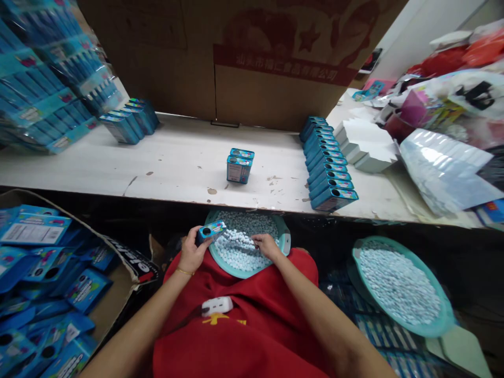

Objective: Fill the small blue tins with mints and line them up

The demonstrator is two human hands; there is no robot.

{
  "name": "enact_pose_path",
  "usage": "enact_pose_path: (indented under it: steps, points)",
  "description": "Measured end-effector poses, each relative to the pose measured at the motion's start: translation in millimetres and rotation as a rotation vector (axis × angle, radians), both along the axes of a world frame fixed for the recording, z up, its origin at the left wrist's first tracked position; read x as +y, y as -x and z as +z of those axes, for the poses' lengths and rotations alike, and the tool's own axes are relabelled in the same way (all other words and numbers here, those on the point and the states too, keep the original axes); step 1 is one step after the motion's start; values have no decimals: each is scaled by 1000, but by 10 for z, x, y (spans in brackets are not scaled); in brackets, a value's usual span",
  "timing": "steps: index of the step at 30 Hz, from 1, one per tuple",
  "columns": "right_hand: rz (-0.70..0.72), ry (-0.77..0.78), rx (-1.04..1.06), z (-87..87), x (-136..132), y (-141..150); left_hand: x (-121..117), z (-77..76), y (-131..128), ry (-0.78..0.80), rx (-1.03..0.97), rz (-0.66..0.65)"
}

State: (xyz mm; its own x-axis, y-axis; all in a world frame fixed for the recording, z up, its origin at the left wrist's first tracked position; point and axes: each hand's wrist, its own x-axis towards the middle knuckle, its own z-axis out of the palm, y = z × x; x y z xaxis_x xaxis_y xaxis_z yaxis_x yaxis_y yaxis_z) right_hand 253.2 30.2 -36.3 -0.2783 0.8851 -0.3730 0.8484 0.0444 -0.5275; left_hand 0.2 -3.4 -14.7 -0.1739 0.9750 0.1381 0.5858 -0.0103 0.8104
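Note:
My left hand [192,252] is closed around a small blue carton [205,231] with a dark round hole, tilted over the near basin. The thumb and fingers of my right hand [266,245] pinch the short handle of a scoop, mostly hidden under a heap of pale pellets [240,239]. That heap reaches towards the carton's right end, where a few pellets show at the opening. Below both hands, a turquoise basin [286,244] full of pale blue-white pellets rests at my lap, against the table edge.
Two blue cartons [238,169] stand mid-table [177,168]; a row of cartons [328,168] stands right, more [132,123] left. A large cardboard box [255,100] blocks the back. A second pellet basin [443,328] sits lower right. An open box of flattish cartons [43,283] is lower left.

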Motion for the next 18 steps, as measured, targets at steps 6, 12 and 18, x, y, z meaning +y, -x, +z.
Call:
enact_pose_path:
  steps: [6,12,18]
  points:
    - [-40,20,204,565,17,-198,51,10,-144,14,-41,-56]
    - [171,-103,-59,1242,59,47,37,11,-312,16,-56,-155]
    - [280,-148,-470,1654,24,462,10,-34,-344,-7,-70,-179]
